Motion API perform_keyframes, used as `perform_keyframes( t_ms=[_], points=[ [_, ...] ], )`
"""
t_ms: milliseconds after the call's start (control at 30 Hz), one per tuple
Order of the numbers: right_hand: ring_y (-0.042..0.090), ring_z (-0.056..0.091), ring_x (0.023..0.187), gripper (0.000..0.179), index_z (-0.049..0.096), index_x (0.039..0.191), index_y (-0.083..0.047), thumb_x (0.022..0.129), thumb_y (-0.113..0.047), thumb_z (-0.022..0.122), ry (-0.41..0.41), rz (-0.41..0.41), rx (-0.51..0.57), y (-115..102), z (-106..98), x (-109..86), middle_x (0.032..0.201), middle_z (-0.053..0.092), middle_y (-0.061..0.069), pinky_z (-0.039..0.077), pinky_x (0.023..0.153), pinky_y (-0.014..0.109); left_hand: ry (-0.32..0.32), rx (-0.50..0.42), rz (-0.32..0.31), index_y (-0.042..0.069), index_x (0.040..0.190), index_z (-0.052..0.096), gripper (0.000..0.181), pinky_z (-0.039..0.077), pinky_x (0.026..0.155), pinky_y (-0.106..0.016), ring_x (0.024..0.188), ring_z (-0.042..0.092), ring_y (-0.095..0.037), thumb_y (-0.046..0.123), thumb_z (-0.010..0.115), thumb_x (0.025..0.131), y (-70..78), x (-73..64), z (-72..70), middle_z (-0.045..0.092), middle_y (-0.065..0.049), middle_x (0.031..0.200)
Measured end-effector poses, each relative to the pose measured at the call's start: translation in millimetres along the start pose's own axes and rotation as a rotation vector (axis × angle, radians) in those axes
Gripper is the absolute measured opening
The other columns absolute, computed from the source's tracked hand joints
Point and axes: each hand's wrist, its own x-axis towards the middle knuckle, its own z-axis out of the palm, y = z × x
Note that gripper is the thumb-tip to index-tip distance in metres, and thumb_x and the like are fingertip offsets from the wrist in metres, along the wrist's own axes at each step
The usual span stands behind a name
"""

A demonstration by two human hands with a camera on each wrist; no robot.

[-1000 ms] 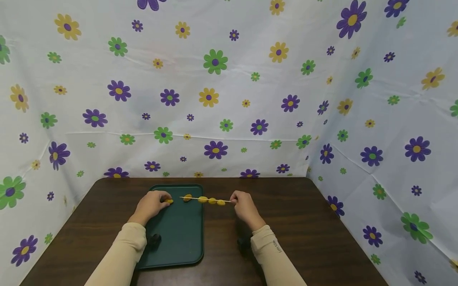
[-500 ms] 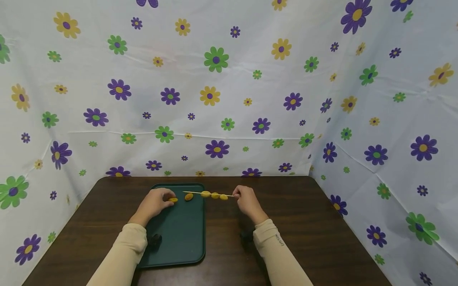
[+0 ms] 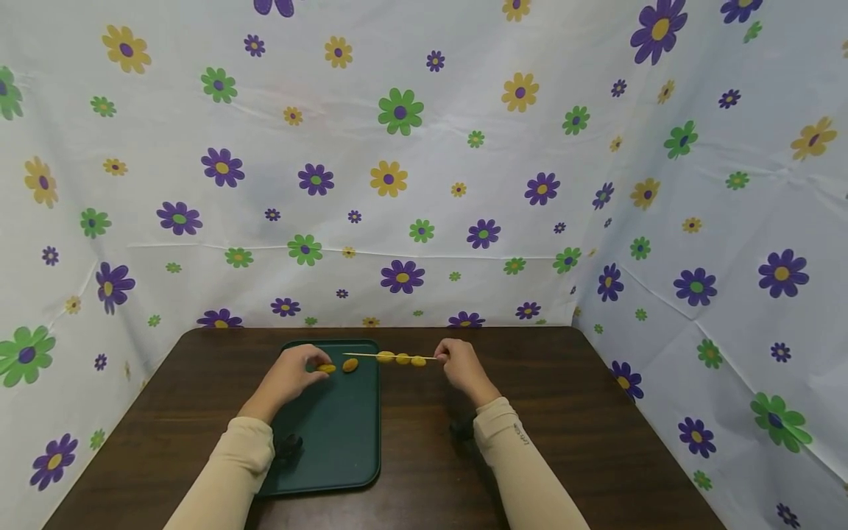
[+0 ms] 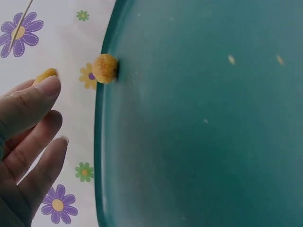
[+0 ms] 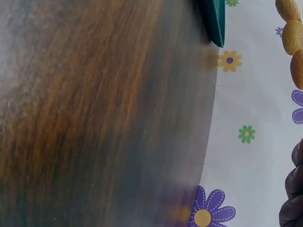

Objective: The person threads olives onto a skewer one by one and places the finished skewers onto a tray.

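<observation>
Between thumb and fingers, my left hand (image 3: 286,379) pinches a small golden oval piece (image 3: 327,368) over the tray's far end. In the left wrist view that oval piece (image 4: 46,74) peeks out above the thumb. My right hand (image 3: 461,369) grips the right end of a thin wooden skewer (image 3: 361,355), held nearly level. Three similar golden pieces (image 3: 402,359) are threaded on it, and its bare tip points at the left hand. One loose golden piece (image 3: 350,365) lies on the green tray (image 3: 331,442), near its far edge, between the hand and the threaded pieces.
The tray lies on a dark wood table (image 3: 563,456), left of the middle. A white curtain (image 3: 424,206) with purple, green and yellow flowers stands behind the table and at both sides. Dark wrist devices (image 3: 288,447) sit below the cuffs.
My right hand has raised the skewer slightly and shifted it right, so its tip no longer overlaps the loose piece. My left hand has edged right with its piece, which shows more now.
</observation>
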Motion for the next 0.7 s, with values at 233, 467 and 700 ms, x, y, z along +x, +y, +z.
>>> perform_keyframes(
  t_ms=[233, 467, 700],
  points=[
    [0.019, 0.054, 0.073, 0.009, 0.069, 0.089, -0.001, 0.094, 0.006, 0.064, -0.024, 0.015, -0.005, -0.8, -2.6, 2.7, 0.087, 0.068, 0.014, 0.051, 0.068, 0.036, 0.030, -0.024, 0.042, 0.011, 0.098, 0.075, 0.019, 0.057, 0.086, -0.049, 0.089, 0.067, -0.020, 0.005, 0.083, 0.083, 6.3, -1.1, -1.2, 0.070, -0.001, 0.096],
    [0.020, 0.055, 0.075, 0.011, 0.069, 0.092, -0.001, 0.095, 0.008, 0.063, -0.058, 0.020, 0.025, -2.8, -4.7, 2.4, 0.092, 0.068, 0.016, 0.051, 0.068, 0.035, 0.038, -0.049, 0.061, 0.011, 0.101, 0.075, 0.022, 0.057, 0.086, -0.050, 0.089, 0.067, -0.020, 0.006, 0.084, 0.082, 10.0, -1.0, 0.2, 0.071, -0.001, 0.097],
    [0.020, 0.055, 0.075, 0.011, 0.069, 0.093, 0.000, 0.096, 0.008, 0.062, -0.080, 0.013, 0.033, -3.5, -1.5, 1.7, 0.094, 0.068, 0.019, 0.052, 0.068, 0.037, 0.037, -0.078, 0.049, 0.010, 0.100, 0.075, 0.021, 0.056, 0.087, -0.053, 0.089, 0.067, -0.021, 0.005, 0.084, 0.082, 10.6, -2.6, 1.6, 0.071, -0.002, 0.098]
  ],
)
